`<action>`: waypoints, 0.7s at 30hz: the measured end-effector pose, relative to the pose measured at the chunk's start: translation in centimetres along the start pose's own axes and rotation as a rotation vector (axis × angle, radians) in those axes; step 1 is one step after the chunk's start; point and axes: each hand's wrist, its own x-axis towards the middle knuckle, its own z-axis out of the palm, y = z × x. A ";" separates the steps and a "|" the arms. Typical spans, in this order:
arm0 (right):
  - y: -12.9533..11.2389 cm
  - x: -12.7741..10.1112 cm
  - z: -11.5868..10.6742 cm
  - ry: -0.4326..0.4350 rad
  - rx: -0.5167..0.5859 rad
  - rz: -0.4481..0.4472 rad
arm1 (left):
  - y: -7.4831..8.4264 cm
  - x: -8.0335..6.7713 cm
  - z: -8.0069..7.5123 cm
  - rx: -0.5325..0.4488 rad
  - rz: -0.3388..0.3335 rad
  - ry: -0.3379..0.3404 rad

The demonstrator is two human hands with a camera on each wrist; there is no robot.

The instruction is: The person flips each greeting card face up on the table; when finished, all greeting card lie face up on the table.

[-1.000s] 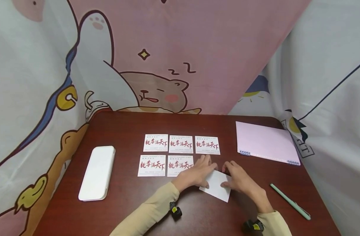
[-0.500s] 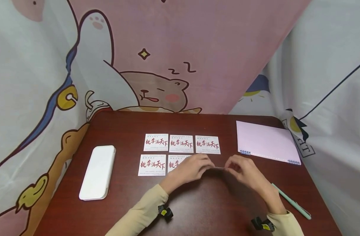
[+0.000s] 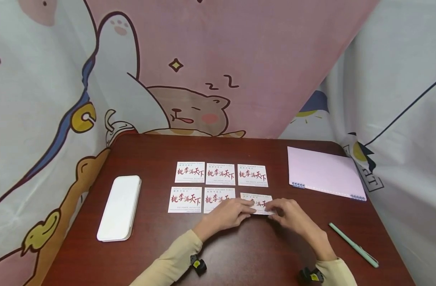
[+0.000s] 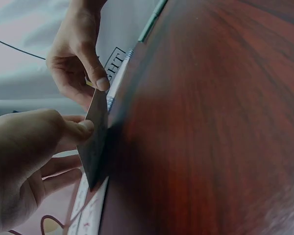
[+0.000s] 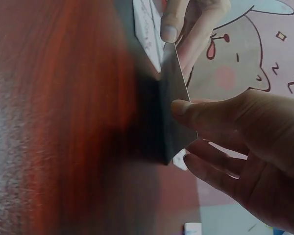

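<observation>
A white square card (image 3: 247, 198) with red Chinese characters is tilted just above the table, printed face up, in front of the top row. My left hand (image 3: 226, 214) pinches its left side between thumb and fingers. On the opposite side, my right hand (image 3: 293, 214) pinches it the same way. The wrist views show the shaded underside of the card (image 4: 95, 142), both thumbs pressed on it, its lower edge close to the tabletop. Matching cards lie flat: three in the back row (image 3: 220, 174), two in the front row (image 3: 185, 200). My left hand partly covers the nearer one.
On the left of the dark red wooden table (image 3: 161, 246) lies a white rounded case (image 3: 118, 208). A pink spiral notebook (image 3: 325, 172) is at the back right, with a green pen (image 3: 354, 245) nearer on the right. Printed curtains (image 3: 275, 59) surround the table's back and sides.
The card has gone from lying blank side up, through edge-on between both hands, to printed face up. It now sits at the right end of the front row. The other cards stay put.
</observation>
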 end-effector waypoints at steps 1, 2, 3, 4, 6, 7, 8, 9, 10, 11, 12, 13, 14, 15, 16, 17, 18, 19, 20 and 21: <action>0.1 0.0 0.2 -0.004 -0.013 0.006 | -0.1 0.0 0.3 0.001 -0.004 -0.001; 0.3 -0.1 0.3 -0.010 -0.020 0.016 | -0.1 -0.1 0.5 0.002 -0.005 -0.001; 0.4 -0.1 0.5 -0.015 -0.025 0.026 | -0.1 -0.1 0.7 0.002 -0.006 -0.003; 0.5 -0.2 0.6 -0.018 -0.026 0.033 | -0.1 -0.1 0.8 0.000 -0.008 -0.008; 0.8 -0.3 0.9 -0.019 -0.027 0.045 | 0.0 -0.2 1.1 0.001 -0.007 -0.014; 1.0 -0.3 1.1 -0.015 -0.027 0.043 | 0.0 -0.2 1.2 0.006 -0.006 -0.016; 1.1 -0.3 1.3 -0.015 -0.026 0.046 | -0.1 -0.3 1.3 0.012 -0.005 -0.015; 1.2 -0.3 1.5 -0.012 -0.024 0.045 | -0.1 -0.3 1.3 0.014 -0.004 -0.013; 1.2 -0.3 1.7 -0.009 -0.023 0.042 | -0.1 -0.4 1.4 0.021 -0.002 -0.008; 1.3 -0.3 1.9 -0.007 -0.023 0.039 | -0.1 -0.5 1.4 0.029 0.000 -0.001; 1.3 -0.3 2.0 -0.004 -0.024 0.036 | -0.2 -0.5 1.4 0.033 0.000 0.004; 1.3 -0.2 2.2 -0.001 -0.024 0.033 | -0.2 -0.6 1.4 0.032 -0.001 0.009; 1.3 -0.2 2.3 0.002 -0.024 0.032 | -0.3 -0.6 1.5 0.030 -0.005 0.013; 1.2 -0.2 2.4 0.005 -0.025 0.028 | -0.3 -0.6 1.5 0.027 -0.009 0.017; 1.1 -0.1 2.5 0.005 -0.023 0.027 | -0.4 -0.7 1.5 0.025 -0.015 0.017; 1.1 -0.1 2.6 0.005 -0.023 0.026 | -0.5 -0.7 1.6 0.023 -0.022 0.017; 1.0 0.0 2.6 0.006 -0.023 0.027 | -0.6 -0.7 1.7 0.025 -0.026 0.018; 1.0 0.0 2.7 0.006 -0.025 0.027 | -0.6 -0.7 1.8 0.027 -0.030 0.020; 1.0 0.0 2.7 0.007 -0.025 0.027 | -0.7 -0.7 1.9 0.030 -0.031 0.022; 1.0 0.0 2.8 0.008 -0.026 0.029 | -0.8 -0.7 1.9 0.030 -0.031 0.025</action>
